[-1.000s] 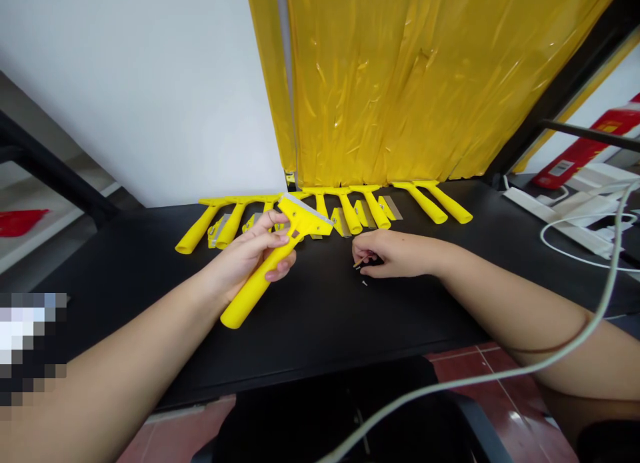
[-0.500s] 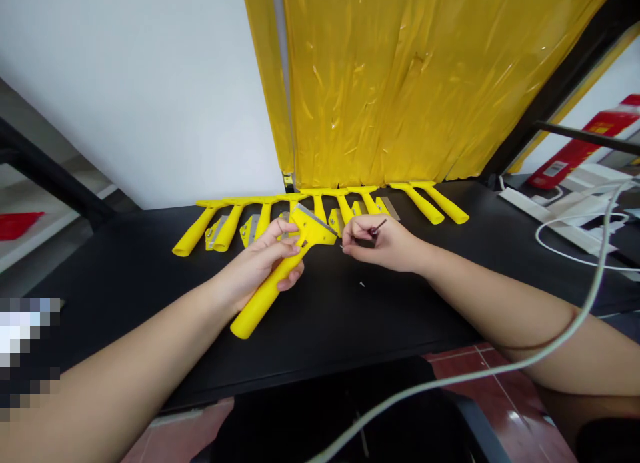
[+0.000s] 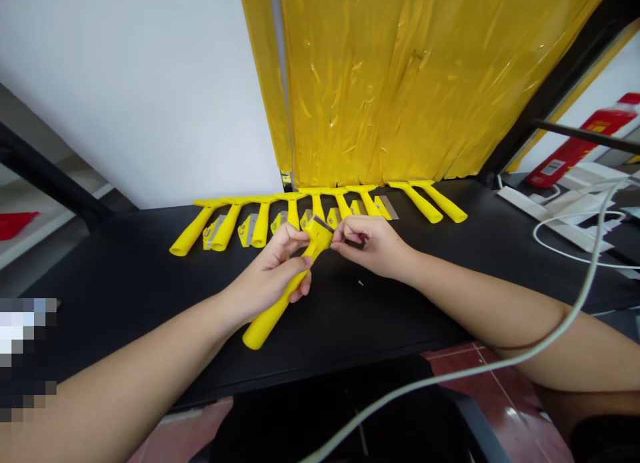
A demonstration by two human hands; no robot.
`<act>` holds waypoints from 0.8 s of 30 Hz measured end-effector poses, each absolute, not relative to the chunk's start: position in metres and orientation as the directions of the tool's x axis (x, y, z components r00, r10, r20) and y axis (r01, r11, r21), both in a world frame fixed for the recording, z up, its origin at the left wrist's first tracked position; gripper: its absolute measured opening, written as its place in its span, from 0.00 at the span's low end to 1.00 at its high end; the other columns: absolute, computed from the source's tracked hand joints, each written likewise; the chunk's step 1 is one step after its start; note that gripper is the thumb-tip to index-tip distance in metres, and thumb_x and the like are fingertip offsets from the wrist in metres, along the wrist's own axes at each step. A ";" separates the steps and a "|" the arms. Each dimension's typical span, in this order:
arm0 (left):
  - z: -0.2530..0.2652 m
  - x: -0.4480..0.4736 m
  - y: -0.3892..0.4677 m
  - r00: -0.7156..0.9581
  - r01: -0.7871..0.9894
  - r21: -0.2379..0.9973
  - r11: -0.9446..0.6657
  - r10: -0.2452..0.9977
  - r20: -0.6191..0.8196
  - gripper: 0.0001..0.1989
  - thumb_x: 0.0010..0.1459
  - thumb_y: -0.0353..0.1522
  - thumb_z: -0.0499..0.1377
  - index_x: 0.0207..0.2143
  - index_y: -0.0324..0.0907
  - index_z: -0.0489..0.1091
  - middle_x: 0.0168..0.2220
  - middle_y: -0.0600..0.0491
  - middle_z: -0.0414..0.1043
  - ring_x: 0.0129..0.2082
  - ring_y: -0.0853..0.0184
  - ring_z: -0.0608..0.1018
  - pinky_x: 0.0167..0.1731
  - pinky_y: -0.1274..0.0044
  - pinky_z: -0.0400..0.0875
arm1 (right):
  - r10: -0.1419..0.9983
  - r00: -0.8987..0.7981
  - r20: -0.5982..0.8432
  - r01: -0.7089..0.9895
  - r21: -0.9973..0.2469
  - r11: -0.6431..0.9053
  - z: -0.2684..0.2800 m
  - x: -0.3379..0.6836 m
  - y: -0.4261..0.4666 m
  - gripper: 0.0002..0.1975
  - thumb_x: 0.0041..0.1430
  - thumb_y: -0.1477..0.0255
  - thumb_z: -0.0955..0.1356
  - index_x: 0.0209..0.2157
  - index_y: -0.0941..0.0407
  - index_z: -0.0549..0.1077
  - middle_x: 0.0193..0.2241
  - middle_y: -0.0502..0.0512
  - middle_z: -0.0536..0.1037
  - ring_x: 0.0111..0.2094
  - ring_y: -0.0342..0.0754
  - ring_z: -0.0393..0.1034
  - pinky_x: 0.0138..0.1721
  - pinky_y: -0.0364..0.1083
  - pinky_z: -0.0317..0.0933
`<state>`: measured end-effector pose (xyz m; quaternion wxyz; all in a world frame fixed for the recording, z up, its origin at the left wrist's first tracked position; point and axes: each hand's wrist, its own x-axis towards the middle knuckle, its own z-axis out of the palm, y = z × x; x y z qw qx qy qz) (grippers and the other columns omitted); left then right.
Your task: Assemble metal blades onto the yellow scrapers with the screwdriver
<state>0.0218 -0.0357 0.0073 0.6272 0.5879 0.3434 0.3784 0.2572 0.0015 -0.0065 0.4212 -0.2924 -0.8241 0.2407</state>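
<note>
Clamping the left hand (image 3: 270,273) round the handle of a yellow scraper (image 3: 280,305), holding it tilted over the black table (image 3: 325,333). Placing the right hand (image 3: 383,246) at the head's corner, showing too little to tell whether clamped on anything.

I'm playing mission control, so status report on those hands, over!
Left hand: gripping yellow scraper. Right hand: curled at its head. Tiny screw-like piece on black table. White cable crosses in front of right forearm.

Yellow scraper (image 3: 277,309): handle partly covered by left hand (image 3: 273,273). Right hand (image 3: 370,244): contents cannot be made out. Red item (image 3: 15,225): cut off by left edge.
</note>
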 end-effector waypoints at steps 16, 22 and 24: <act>0.007 0.016 -0.028 0.514 -0.102 0.980 0.171 0.852 -0.095 0.16 0.62 0.31 0.62 0.45 0.50 0.56 0.24 0.62 0.68 0.16 0.72 0.71 0.14 0.86 0.60 | 0.862 -0.357 0.360 0.441 -0.748 0.495 -0.013 0.258 0.005 0.27 0.58 0.62 0.76 0.25 0.52 0.53 0.21 0.43 0.56 0.25 0.42 0.48 0.27 0.45 0.47; 0.007 0.014 -0.024 0.468 -0.152 0.974 0.167 0.880 -0.078 0.18 0.61 0.31 0.64 0.46 0.50 0.57 0.24 0.63 0.68 0.14 0.73 0.70 0.14 0.85 0.60 | 0.840 -0.423 0.341 0.291 -0.826 0.482 -0.015 0.263 0.008 0.17 0.64 0.65 0.70 0.37 0.50 0.55 0.26 0.43 0.59 0.27 0.45 0.53 0.30 0.46 0.54; 0.011 0.010 -0.021 0.416 -0.171 0.977 0.128 0.908 -0.046 0.18 0.60 0.31 0.64 0.45 0.50 0.57 0.23 0.64 0.67 0.14 0.73 0.69 0.14 0.85 0.60 | 0.833 -0.418 0.362 0.344 -0.786 0.514 -0.012 0.269 0.006 0.12 0.66 0.69 0.67 0.38 0.50 0.56 0.30 0.46 0.63 0.30 0.46 0.58 0.34 0.47 0.57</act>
